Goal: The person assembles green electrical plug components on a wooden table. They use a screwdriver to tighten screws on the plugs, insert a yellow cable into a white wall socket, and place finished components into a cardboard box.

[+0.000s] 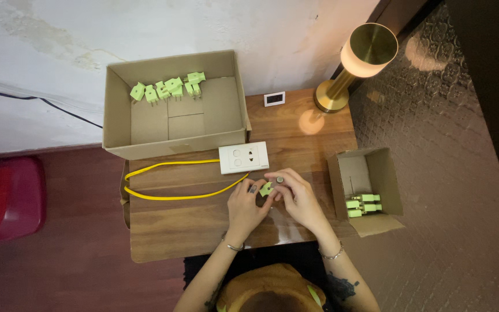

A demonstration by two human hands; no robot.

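At frame centre, your left hand (247, 203) and right hand (295, 193) fingers jointly hold a green plug adapter (267, 188); its long axis and pointing direction cannot be told.

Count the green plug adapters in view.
About 9: five in a row at the back of the large cardboard box, three in the small box, one between both hands. Overlap may hide more.
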